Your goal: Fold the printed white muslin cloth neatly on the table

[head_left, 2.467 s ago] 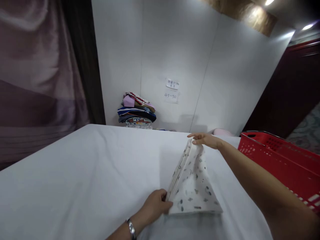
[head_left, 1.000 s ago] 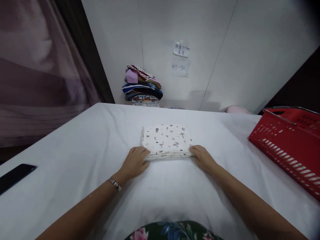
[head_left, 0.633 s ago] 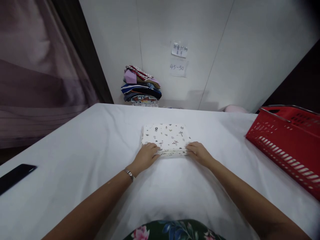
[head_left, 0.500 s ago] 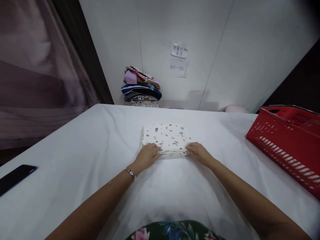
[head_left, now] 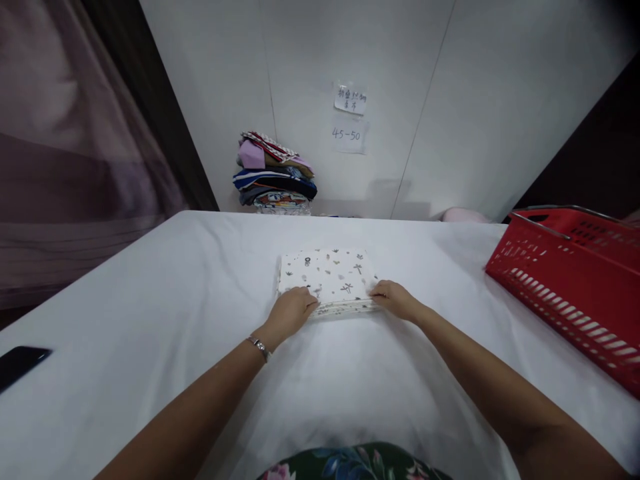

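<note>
On the desk [head_left: 135, 313], left of the red basket [head_left: 560, 287], our folded cloth [head_left: 327, 275] lies seemingly lengthwise toward it, just beyond our fingers [head_left: 311, 301]; left hand [head_left: 290, 312] and right hand [head_left: 399, 300], the latter nearer the basket, pinch its near edge.

Pale wall [head_left: 350, 40] beyond white table [head_left: 135, 307]

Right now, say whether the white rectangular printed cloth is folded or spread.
Folded: the white printed cloth shows stacked layers along its near edge.

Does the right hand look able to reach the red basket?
Probably yes: only white tablecloth lies between the right hand and the red basket, though that hand holds the folded cloth.
</note>
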### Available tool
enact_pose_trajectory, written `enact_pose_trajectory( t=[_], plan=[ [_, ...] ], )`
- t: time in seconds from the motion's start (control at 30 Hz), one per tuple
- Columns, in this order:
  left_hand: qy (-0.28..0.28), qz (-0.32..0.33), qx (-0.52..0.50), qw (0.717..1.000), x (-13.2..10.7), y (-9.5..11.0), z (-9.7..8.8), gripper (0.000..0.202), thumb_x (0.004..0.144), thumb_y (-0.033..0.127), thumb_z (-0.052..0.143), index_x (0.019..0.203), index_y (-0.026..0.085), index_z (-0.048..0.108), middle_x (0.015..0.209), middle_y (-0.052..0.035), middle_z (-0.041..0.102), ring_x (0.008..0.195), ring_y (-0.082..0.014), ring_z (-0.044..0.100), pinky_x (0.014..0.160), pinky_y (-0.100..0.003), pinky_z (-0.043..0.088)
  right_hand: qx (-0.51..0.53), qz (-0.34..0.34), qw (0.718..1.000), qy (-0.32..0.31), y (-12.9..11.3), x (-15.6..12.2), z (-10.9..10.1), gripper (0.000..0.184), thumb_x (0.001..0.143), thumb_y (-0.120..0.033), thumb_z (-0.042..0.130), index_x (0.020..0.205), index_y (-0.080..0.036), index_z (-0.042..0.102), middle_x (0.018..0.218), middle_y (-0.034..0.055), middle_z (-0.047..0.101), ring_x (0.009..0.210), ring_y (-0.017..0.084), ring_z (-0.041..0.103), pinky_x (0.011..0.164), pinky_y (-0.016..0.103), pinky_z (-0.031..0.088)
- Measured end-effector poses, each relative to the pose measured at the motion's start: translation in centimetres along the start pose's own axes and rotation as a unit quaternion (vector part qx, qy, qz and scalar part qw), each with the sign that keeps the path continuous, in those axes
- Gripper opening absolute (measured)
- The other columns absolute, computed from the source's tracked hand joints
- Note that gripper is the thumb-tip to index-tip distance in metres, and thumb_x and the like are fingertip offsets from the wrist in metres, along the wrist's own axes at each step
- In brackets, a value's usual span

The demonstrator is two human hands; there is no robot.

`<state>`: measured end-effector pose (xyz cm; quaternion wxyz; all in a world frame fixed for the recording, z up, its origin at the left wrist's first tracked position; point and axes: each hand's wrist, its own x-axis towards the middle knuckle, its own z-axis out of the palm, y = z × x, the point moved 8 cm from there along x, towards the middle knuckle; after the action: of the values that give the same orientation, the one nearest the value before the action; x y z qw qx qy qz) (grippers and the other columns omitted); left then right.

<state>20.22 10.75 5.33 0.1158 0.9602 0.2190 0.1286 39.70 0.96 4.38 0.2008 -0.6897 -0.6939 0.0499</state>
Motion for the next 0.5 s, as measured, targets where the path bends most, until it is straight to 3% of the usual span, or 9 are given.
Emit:
enact_pose_trajectory(
  t=[0.2,0.33,0.5],
  plan=[
    [0.02,-0.005,0.0,1.0,0.0,0.0,-0.1,0.03,0.088,0.025,0.038,0.069,0.019,0.06,0.073,-0.0022,0.057,0.075,-0.0163,0.051,0.066,-0.029,0.038,-0.013,0.038,0.998,-0.048,-0.2,0.6,0.6,0.021,0.075,-0.01,0.05,0.076,-0.019,0.069,0.083,0.0047,0.065,0.079,0.018,0.058,0.071,0.028,0.044],
    [0.039,-0.004,0.016,0.999,-0.3,0.1,-0.1,0.026,0.088,0.023,0.038,0.072,0.018,0.057,0.076,-0.0026,0.056,0.075,-0.0162,0.05,0.066,-0.029,0.038,-0.061,0.042,0.997,0.009,-0.9,-0.1,-0.3,0.024,0.08,-0.008,0.045,0.075,-0.019,0.066,0.083,0.0059,0.063,0.084,0.019,0.055,0.07,0.028,0.044],
    [0.046,0.037,0.033,0.998,-0.9,0.5,0.3,0.024,0.089,0.023,0.036,0.079,0.018,0.057,0.081,-0.0041,0.057,0.078,-0.0171,0.049,0.069,-0.031,0.039,-0.102,-0.029,0.992,0.064,-1.7,-2.1,-0.4,0.023,0.087,-0.014,0.041,0.086,-0.018,0.063,0.09,0.0092,0.061,0.086,0.02,0.052,0.07,0.031,0.044]
  ],
)
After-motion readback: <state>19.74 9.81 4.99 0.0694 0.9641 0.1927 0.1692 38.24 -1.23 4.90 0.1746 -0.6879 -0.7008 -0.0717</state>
